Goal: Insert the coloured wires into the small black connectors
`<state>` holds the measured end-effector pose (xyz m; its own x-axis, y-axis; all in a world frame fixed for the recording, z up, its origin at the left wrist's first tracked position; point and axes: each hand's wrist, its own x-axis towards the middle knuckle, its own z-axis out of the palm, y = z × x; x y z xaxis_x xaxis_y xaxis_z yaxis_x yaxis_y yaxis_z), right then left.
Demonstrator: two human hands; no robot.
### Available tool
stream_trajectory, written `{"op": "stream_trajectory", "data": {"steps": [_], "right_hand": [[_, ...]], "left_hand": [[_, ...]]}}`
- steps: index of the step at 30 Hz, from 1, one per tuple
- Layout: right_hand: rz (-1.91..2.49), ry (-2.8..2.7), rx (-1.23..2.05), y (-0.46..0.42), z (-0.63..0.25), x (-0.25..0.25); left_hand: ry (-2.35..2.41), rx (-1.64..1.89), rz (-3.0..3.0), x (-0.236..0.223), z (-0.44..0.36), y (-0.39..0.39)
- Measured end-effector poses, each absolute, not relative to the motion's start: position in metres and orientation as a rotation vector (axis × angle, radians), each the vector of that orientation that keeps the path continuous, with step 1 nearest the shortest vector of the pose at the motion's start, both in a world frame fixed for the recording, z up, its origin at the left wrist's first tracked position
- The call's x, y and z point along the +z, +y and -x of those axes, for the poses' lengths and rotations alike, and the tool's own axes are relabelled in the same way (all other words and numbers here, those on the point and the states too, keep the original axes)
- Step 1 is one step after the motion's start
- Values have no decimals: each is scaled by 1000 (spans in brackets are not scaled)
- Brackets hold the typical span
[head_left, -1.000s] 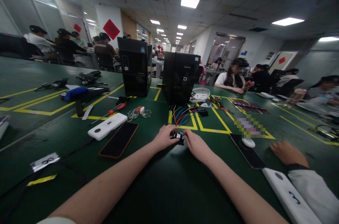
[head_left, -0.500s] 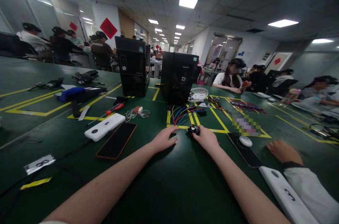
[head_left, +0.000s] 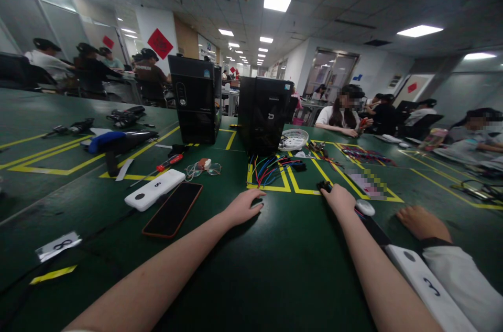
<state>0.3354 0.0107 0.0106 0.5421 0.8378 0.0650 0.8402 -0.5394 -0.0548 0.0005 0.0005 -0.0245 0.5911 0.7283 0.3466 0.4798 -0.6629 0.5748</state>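
My left hand point(head_left: 244, 206) lies on the green table point(head_left: 251, 279), thumb and fingers apart, holding nothing. Just beyond its fingertips is a fan of red, blue, green and black wires point(head_left: 267, 168) inside a yellow taped box. My right hand point(head_left: 340, 200) is closed on a small black object point(head_left: 324, 186) at the yellow tape line; the fingers hide most of it, and I cannot make out its kind. A few thin coloured wires point(head_left: 359, 212) show by the right wrist. Whether they join the black object is hidden.
Two black computer towers point(head_left: 195, 101) stand ahead. On the left lie a phone point(head_left: 173, 210), a white power bank point(head_left: 155, 189), glasses point(head_left: 212, 168) and a red screwdriver point(head_left: 168, 162). A white basket point(head_left: 294, 139) sits at the back. Another person's hand point(head_left: 424, 223) rests at right.
My right hand has moved right, away from my left hand, carrying the small black object. It now covers part of the dark phone there. My left hand has stayed in place.
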Motion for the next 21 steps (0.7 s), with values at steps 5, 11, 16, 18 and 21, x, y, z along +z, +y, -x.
{"op": "stream_trajectory", "data": {"steps": [5, 11, 16, 18, 21], "right_hand": [[2607, -1449, -71, 10, -344, 9], [2446, -1497, -184, 12, -365, 10], [2356, -1472, -238, 12, -362, 8], [2330, -1483, -252, 11, -359, 7], [2338, -1476, -227, 11, -355, 7]], "left_hand": [[949, 818, -2396, -27, -1, 2], [939, 831, -2414, -28, -1, 2], [950, 818, -2422, -26, -1, 1], [955, 809, -2418, -25, -1, 1], [956, 791, -2420, -24, -1, 0]]}}
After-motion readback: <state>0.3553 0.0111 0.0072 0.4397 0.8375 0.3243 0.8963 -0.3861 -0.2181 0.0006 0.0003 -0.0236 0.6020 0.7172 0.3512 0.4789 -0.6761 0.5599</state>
